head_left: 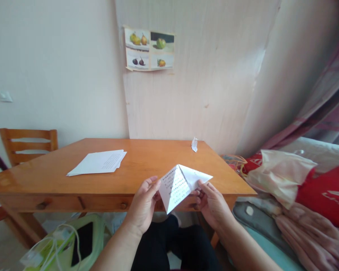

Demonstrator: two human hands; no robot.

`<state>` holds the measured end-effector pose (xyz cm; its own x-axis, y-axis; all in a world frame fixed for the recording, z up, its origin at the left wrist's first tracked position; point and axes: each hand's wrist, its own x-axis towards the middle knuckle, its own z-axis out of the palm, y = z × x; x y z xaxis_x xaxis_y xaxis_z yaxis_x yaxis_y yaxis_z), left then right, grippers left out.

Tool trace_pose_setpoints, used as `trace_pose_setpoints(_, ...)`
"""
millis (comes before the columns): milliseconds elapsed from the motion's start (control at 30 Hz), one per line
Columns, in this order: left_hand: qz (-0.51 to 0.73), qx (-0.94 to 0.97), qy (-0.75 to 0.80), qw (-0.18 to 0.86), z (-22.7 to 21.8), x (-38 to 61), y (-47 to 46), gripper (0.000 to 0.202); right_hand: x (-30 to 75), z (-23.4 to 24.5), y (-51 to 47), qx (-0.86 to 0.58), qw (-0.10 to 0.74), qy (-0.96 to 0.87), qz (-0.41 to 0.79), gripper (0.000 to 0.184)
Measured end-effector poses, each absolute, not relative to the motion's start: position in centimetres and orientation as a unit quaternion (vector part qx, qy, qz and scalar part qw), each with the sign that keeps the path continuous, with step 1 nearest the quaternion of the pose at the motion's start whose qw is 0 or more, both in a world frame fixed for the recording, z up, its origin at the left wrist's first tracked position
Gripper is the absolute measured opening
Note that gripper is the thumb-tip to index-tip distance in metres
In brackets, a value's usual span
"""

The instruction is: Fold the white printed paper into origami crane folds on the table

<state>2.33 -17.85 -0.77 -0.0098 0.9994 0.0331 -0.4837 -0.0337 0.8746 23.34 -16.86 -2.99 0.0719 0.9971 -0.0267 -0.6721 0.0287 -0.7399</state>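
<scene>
A folded sheet of printed paper point(178, 188) is held up between my two hands, in front of the table's near edge. It has a pointed top, a blank flap standing out to the right and rows of print on its left and middle parts. My left hand point(145, 201) pinches its left edge between thumb and fingers. On the other side, my right hand point(210, 199) grips the lower edge below the blank flap, thumb on top. The fingertips behind the paper are partly hidden.
On the wooden table point(147, 162) lie a stack of printed sheets point(97, 162) at left and a small folded paper piece point(194, 144) at the far right. A green stool point(97, 229) with a phone point(83, 244) and white cables stands lower left. Bags and cloth point(281, 175) crowd the right.
</scene>
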Motion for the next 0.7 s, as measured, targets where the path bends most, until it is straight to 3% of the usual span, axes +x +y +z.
trace_pose_setpoints(233,0.630,0.380,0.347,0.582,-0.5,3.2,-18.2,0.072,23.1,-2.5,-17.0,-0.305,0.670,-0.252,0.628,0.026)
trace_pose_setpoints(400,0.578,0.506,0.390,0.508,-1.0,3.5,-17.7,0.068,22.9,-2.0,-17.4,-0.304,0.668,-0.267,0.625,0.028)
trace_pose_setpoints(567,0.564,0.542,0.434,0.448,-1.9,3.3,-16.6,0.044,22.8,-1.8,-17.8,-0.311,0.646,-0.293,0.633,0.031)
trace_pose_setpoints(700,0.578,0.531,0.456,0.420,-1.7,2.8,-16.3,0.038,23.4,-2.1,-17.4,-0.365,0.647,-0.311,0.593,0.032)
